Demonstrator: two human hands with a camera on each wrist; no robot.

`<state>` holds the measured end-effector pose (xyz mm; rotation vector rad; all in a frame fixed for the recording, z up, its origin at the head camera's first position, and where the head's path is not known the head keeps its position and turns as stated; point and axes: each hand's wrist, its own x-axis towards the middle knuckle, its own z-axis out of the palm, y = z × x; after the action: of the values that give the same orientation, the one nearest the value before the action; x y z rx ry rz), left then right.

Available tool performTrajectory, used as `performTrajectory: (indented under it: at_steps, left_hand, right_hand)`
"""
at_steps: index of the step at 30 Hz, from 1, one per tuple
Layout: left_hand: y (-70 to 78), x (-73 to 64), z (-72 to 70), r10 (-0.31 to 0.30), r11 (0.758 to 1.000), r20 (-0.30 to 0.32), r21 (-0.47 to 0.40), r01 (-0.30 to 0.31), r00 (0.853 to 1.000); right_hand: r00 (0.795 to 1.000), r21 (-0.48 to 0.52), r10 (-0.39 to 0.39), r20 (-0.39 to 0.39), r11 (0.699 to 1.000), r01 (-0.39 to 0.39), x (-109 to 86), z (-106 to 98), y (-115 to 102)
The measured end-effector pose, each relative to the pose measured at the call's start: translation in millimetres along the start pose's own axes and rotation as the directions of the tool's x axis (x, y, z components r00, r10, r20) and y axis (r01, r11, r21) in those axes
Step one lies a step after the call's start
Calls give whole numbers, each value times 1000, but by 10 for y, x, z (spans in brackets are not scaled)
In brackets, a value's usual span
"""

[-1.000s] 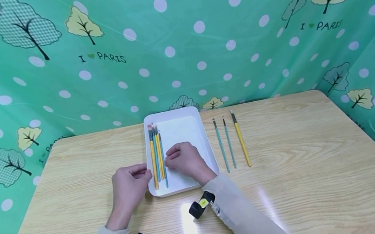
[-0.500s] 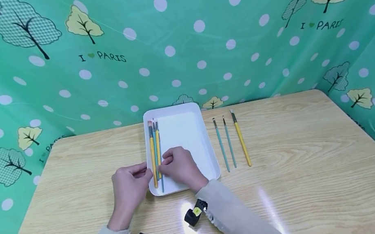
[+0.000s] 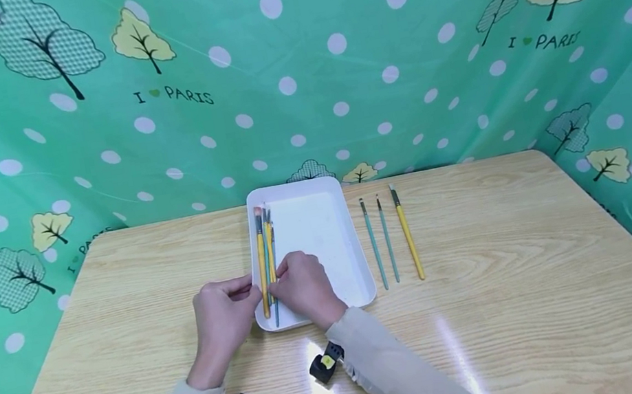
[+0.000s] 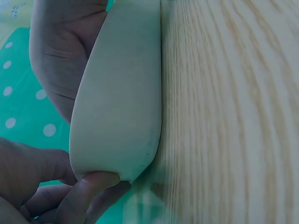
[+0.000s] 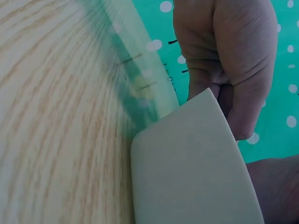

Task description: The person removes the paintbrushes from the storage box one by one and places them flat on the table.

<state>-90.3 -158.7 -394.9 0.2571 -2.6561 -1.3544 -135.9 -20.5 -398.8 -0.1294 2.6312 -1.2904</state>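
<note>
My left hand (image 3: 226, 316) pinches the left rim of a white tray (image 3: 314, 225) between thumb and fingers; its grip on the tray wall (image 4: 117, 98) shows in the left wrist view. Inside the tray, several paintbrushes with yellow and teal handles lie along the left side, bristles pointing away. The thick yellow paintbrush (image 3: 262, 269) is outermost. My right hand (image 3: 306, 286) reaches into the tray, fingertips pinching around a thin teal paintbrush (image 3: 277, 315) beside the others. The fingers hide the middle of that handle. In the right wrist view, the tray wall covers part of both hands.
To the right of the tray, two teal paintbrushes (image 3: 374, 246) and one thick yellow paintbrush (image 3: 408, 237) lie on the wooden table (image 3: 523, 274). A green dotted cloth (image 3: 334, 82) hangs behind and at the sides. Black wrist cameras sit on both sleeves.
My right hand has moved left across the tray to the brushes, and the thin teal paintbrush now tilts with its handle end to the left. The left hand keeps its hold on the rim.
</note>
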Motion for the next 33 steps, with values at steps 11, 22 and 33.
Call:
performTrajectory:
  at_steps: [11, 22, 33]
  left_hand:
    - [-5, 1, 5, -3, 1000, 15, 8, 3, 1000]
    - [22, 3, -27, -23, 1000, 33, 0, 23, 999]
    - [9, 19, -57, -28, 999, 44, 19, 28, 999]
  right_hand:
    - [999, -38, 33, 32, 999, -32, -32, -42, -14]
    - [987, 20, 83, 137, 996, -86, -22, -178, -6]
    - [969, -52, 94, 229, 995, -84, -9, -275, 30]
